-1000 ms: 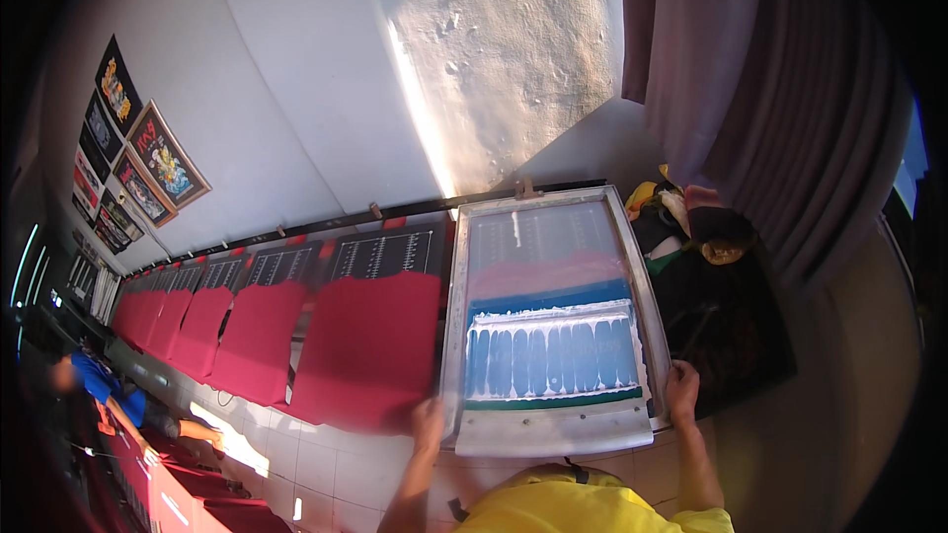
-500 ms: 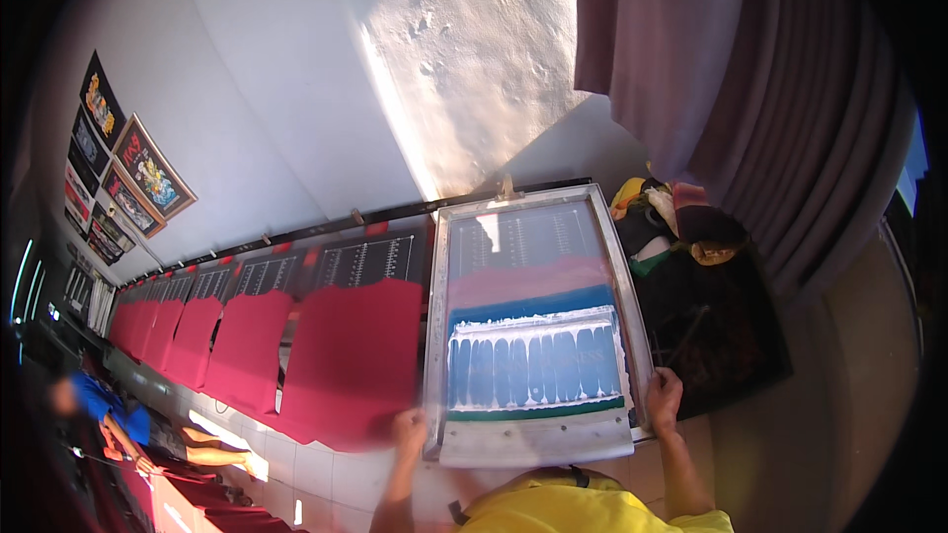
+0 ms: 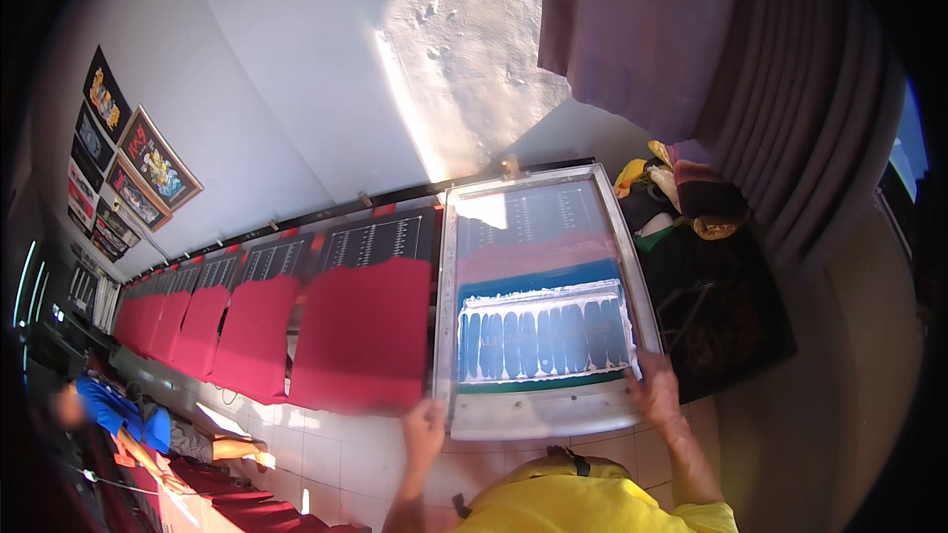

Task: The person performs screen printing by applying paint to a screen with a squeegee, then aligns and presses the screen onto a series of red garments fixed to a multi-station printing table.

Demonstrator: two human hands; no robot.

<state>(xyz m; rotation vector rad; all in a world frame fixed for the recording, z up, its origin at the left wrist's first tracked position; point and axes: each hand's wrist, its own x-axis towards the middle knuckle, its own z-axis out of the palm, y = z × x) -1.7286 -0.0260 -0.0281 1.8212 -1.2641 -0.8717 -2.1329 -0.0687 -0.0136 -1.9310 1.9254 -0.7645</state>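
Observation:
A screen-printing frame [image 3: 545, 423] with silver metal sides lies in front of me over a dark pallet and a dark red fabric piece. Its mesh has a blue stencil [image 3: 543, 341] with a row of tall rounded shapes, edged by white ink [image 3: 538, 292]. My left hand [image 3: 424, 431] is closed at the frame's near left corner; its fingertips are partly hidden. On the near right side, my right hand [image 3: 656, 390] grips the frame, its fingers reaching over the rim.
Dark red fabric pieces [image 3: 365, 336] lie on a row of pallets leading left. A black container [image 3: 726, 326] stands right of the frame, with crumpled cloths [image 3: 681, 188] behind it. A person in a blue top [image 3: 118, 415] is at the lower left. A curtain [image 3: 681, 39] hangs at the far right.
My right hand has moved further onto the frame's near right side, fingers now over the rim. My left hand stays by the near left corner. The whole view has shifted slightly.

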